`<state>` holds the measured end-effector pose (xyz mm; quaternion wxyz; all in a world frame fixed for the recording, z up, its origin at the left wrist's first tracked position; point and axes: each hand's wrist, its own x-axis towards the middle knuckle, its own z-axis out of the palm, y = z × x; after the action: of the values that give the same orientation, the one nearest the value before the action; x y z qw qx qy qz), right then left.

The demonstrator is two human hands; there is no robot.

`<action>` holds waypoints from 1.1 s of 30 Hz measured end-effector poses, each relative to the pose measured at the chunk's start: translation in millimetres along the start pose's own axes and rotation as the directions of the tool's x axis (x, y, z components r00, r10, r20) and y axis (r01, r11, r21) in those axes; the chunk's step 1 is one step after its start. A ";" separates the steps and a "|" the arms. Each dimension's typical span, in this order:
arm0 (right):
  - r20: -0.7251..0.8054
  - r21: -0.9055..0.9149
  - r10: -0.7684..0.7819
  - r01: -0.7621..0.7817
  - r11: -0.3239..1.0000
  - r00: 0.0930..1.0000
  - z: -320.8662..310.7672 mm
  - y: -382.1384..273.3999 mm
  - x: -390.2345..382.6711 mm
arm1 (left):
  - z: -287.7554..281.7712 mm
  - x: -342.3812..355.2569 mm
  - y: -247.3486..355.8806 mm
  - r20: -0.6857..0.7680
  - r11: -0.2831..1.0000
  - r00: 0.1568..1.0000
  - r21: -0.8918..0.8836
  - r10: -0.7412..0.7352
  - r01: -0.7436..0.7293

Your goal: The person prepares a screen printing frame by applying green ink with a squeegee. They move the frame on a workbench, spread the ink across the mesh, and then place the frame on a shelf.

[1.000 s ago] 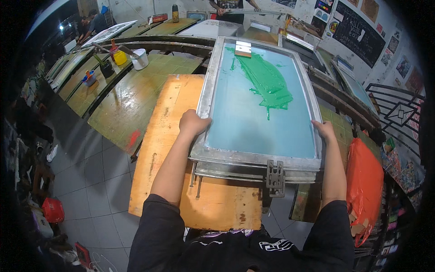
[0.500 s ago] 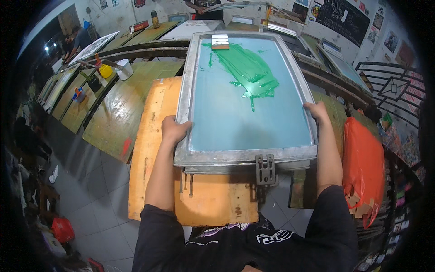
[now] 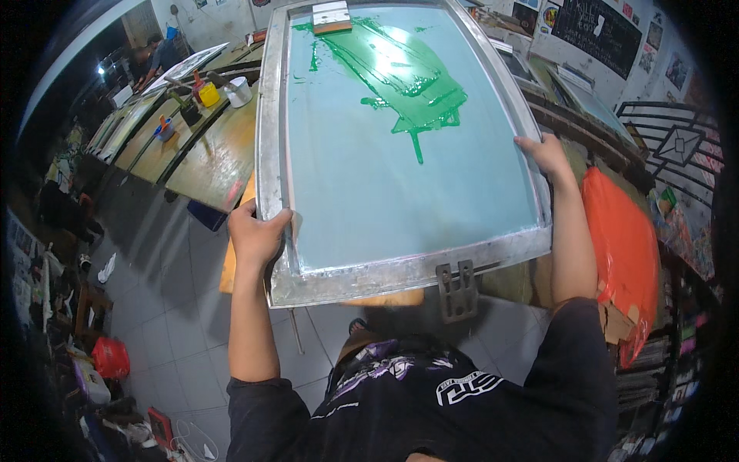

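Between my hands is a large screen printing frame with a grey metal rim and pale blue mesh. Wet green ink spreads over the mesh's far half, with a drip running toward me. A squeegee with a white holder rests at the far left corner. My left hand grips the left rim near the close corner, thumb on top. On the right rim, farther up, my right hand is closed with its thumb over the edge. The fingers beneath are hidden. A slotted metal bracket hangs from the near edge.
An orange-yellow board shows beneath the frame. Ink pots, among them a yellow one and a white one, stand on the left table. At right hangs a red plastic bag. A person is far left.
The frame has risen toward me, its near edge tilting, and covers more of the view. Both hands have kept their grip. Less of the orange-yellow board shows.
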<state>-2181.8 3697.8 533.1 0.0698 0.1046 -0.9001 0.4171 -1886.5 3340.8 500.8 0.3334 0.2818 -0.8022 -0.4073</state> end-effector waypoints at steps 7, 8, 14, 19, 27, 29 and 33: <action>-0.003 0.095 0.025 -0.025 0.995 1.000 -25.8 0.7 -91.8 | -43.6 -75.3 -21.2 -0.003 0.996 1.000 -0.084 0.000 0.000; -0.026 0.086 0.018 -0.015 0.996 1.000 -27.6 -0.7 -115.5 | -51.0 -87.5 -24.9 0.012 0.996 1.000 -0.089 0.004 -0.003; -0.086 0.165 0.071 -0.056 0.985 0.994 -36.8 6.3 -239.6 | -110.6 -148.7 -59.6 0.097 0.992 0.994 -0.122 0.044 -0.032; -0.118 0.070 0.149 -0.142 0.987 0.982 -40.5 9.5 -351.8 | -166.0 -204.4 -88.0 0.177 0.987 0.984 -0.160 0.012 0.017; -0.162 0.023 0.141 -0.139 0.990 0.977 -62.8 23.8 -501.7 | -220.7 -310.7 -122.6 0.245 0.991 0.969 -0.124 -0.008 0.040; -0.170 0.015 0.138 -0.137 0.990 0.976 -81.1 29.5 -546.4 | -220.4 -344.3 -119.7 0.266 0.992 0.964 -0.129 0.030 0.005; -0.164 -0.014 0.237 -0.242 0.970 0.958 -113.5 85.2 -617.2 | -216.1 -413.7 -133.8 0.302 0.994 0.951 -0.098 0.067 -0.039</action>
<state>-1600.8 3918.7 411.8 0.0932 -0.0403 -0.9045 0.4142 -1441.1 3471.5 358.3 0.2287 0.1783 -0.8322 -0.4727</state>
